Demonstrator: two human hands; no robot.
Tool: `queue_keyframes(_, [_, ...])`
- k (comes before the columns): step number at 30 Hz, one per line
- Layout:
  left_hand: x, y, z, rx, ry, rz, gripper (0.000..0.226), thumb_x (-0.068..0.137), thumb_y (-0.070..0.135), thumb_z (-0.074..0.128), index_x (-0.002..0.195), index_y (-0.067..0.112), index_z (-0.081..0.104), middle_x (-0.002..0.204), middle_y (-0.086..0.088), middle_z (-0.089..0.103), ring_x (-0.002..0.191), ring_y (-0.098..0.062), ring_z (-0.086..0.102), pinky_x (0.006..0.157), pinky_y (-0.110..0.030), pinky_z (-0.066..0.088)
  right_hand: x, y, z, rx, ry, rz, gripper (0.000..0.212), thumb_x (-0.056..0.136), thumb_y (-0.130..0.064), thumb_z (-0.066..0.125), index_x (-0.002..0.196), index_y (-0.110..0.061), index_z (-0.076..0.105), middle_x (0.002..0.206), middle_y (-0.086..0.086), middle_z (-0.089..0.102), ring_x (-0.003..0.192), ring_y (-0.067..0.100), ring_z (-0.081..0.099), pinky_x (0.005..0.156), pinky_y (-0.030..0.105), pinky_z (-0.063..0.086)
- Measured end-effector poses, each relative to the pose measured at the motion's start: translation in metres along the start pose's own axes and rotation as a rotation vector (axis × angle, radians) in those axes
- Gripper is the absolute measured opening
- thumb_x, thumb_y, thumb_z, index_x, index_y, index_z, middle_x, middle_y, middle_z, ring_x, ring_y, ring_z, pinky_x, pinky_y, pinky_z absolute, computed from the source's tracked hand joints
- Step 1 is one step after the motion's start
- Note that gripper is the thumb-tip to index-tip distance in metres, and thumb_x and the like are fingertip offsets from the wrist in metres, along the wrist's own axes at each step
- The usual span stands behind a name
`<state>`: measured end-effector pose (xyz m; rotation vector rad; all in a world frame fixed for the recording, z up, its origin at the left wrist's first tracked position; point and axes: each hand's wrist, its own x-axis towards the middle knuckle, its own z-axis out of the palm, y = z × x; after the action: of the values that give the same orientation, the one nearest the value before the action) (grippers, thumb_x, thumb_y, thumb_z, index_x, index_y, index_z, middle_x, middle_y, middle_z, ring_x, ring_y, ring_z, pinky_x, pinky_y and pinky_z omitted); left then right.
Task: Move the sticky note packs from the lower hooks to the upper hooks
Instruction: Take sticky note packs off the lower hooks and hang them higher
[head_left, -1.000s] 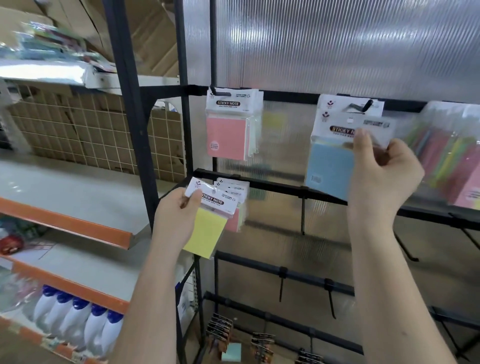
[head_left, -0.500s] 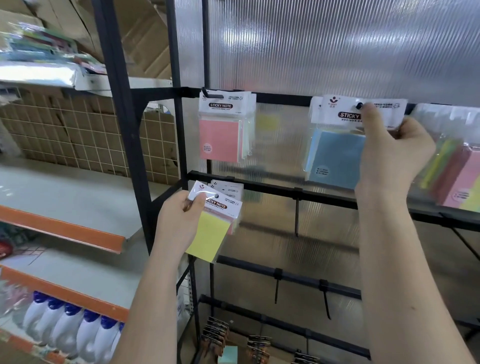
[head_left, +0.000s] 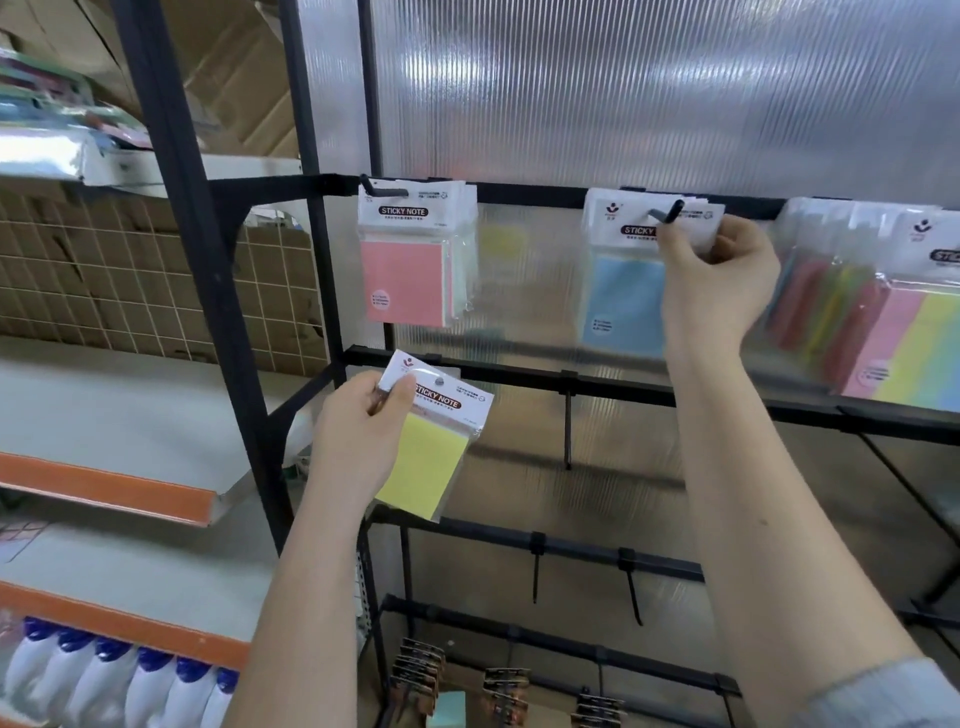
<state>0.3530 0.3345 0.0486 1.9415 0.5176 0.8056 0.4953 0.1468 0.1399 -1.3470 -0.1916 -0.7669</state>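
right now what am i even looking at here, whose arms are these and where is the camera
The camera sits on a person's head and looks forward and down, so the two bare arms are that person's own. No robot is involved. They stand at a black display rack with hooks on crossbars. The right hand pinches the header card of a blue sticky note pack, whose hole is threaded onto an upper hook. The left hand holds a yellow sticky note pack in front of the lower bar, not on any hook. A pink pack hangs on another upper hook to the left, multicoloured packs to the right. White bottles stand on a shelf at lower left.
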Motion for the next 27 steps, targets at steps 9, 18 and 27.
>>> queue_keyframes(9, [0.002, 0.032, 0.030, -0.098, -0.186, 0.084, 0.022, 0.095, 0.034, 0.050, 0.085, 0.019, 0.063, 0.080, 0.012, 0.069, 0.073, -0.012, 0.061, 0.062, -0.031, 0.041, -0.007, 0.009, -0.047, -0.303, 0.070, -0.065, 0.017, 0.086, -0.016, 0.063, 0.101, -0.014, 0.070, 0.087, -0.010, 0.065, 0.078, -0.001, 0.057, 0.073, 0.001, 0.041])
queue_keyframes(18, [-0.011, 0.065, 0.077, -0.225, -0.435, 0.278, 0.017, 0.093, 0.033, 0.055, 0.083, 0.022, 0.065, 0.078, 0.018, 0.070, 0.073, -0.006, 0.063, 0.067, -0.027, 0.044, -0.036, 0.008, -0.137, -0.588, 0.114, 0.054, 0.022, 0.094, -0.021, 0.054, 0.102, -0.013, 0.073, 0.086, -0.007, 0.067, 0.085, 0.007, 0.060, 0.067, 0.013, 0.040])
queue_keyframes(27, [-0.066, 0.113, 0.125, -0.355, -0.576, 0.433, 0.016, 0.092, 0.033, 0.057, 0.077, 0.029, 0.064, 0.070, 0.022, 0.068, 0.063, 0.006, 0.058, 0.054, -0.008, 0.038, -0.042, 0.021, -0.232, -0.800, 0.119, 0.225, 0.026, 0.095, -0.019, 0.051, 0.109, -0.011, 0.071, 0.107, 0.003, 0.070, 0.097, 0.014, 0.060, 0.070, 0.014, 0.038])
